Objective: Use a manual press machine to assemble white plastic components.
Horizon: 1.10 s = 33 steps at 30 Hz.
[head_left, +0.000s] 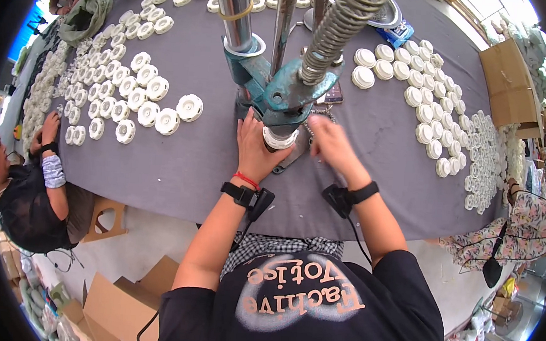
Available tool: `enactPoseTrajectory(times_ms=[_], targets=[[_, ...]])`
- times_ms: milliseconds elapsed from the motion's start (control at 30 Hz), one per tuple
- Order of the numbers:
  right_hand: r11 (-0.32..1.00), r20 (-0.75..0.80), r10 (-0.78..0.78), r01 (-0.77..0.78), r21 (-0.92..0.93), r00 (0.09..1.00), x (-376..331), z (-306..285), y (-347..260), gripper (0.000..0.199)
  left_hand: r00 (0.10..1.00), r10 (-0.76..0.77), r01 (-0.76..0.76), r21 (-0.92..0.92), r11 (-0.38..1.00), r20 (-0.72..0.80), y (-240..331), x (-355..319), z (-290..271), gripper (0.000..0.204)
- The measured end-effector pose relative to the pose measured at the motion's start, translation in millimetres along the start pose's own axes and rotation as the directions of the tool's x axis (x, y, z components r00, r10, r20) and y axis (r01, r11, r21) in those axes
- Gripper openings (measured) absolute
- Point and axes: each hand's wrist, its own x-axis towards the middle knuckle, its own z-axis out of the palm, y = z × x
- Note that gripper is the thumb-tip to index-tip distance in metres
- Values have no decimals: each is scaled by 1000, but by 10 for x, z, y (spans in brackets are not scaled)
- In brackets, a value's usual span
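A teal hand press point(272, 85) with a chrome column and a large coil spring stands on the table before me. Under its ram sits a white round plastic cap point(279, 138), partly covered by the press head. My left hand point(258, 152) is closed around the cap's left side, fingers reaching up beside the press. To the right of the press, apart from the cap, is my right hand point(338, 148). Motion smears its fingers, so I cannot make out whether they hold anything. A beaded chain point(323, 112) lies close to its fingertips.
White ribbed caps point(157, 88) spread over the grey-covered table point(188, 158) on the left. Smooth white caps point(425, 95) and clear rings point(484, 163) lie at the right. A phone point(332, 94) is behind the press. People sit at both sides; cardboard boxes point(124, 312) stand below left.
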Motion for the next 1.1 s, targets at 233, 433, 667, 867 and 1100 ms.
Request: enactPoseTrajectory(times_ms=[233,433,667,867,1100], targets=[[886,-457,-412,463,-2,788,-85,-498,-902,30,998,27,-31,61,998,63,96,-47,-303,82],[538,-586,-743,810,-234,324,35,-506,-1886,25,933,47,1,-134,991,358,-53,195,-335,75],[877,46,-480,476,70,876,341,-387,-2724,43,992,34,-36,-11,999,-123,105,6,-2,63],[538,200,-757,767,-350,622,-179,-743,-2464,36,988,71,-68,26,997,-136,-13,-8,45,66],[723,7,149,-105,-683,989,-1137,-813,-1013,54,992,-1,-1,-20,1000,-126,-102,-94,123,82]])
